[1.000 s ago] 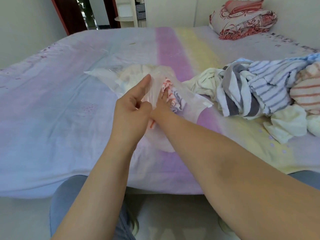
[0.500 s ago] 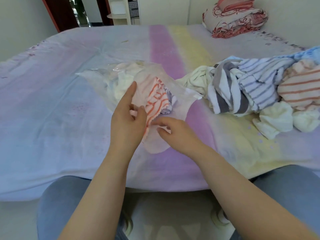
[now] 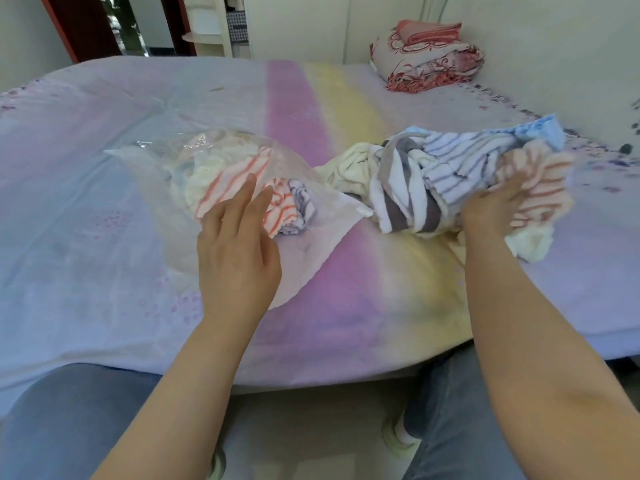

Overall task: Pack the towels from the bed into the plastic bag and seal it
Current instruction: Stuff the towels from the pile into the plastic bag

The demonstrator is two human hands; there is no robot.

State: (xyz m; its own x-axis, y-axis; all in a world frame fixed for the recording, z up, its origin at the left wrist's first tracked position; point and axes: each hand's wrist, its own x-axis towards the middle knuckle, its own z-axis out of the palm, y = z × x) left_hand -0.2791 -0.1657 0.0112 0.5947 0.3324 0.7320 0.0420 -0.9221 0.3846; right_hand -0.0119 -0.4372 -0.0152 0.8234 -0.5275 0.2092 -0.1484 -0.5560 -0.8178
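A clear plastic bag lies on the bed with its mouth toward me, holding white, orange-striped and grey-striped towels. My left hand rests flat on the bag's near part, fingers spread. A pile of loose towels sits to the right: cream, grey-striped, blue-striped and light blue. My right hand is on the orange-striped towel at the pile's right end, fingers curled into the cloth. A cream towel lies just under that hand.
The bed has a pastel sheet in lilac, pink and yellow bands. A folded red-patterned quilt sits at the far right corner by the wall. My knees in grey trousers are below the bed's near edge.
My right hand came out of the bag's mouth and moved right onto the orange-striped towel in the pile. My left hand let go of the bag's rim and now lies flat on it.
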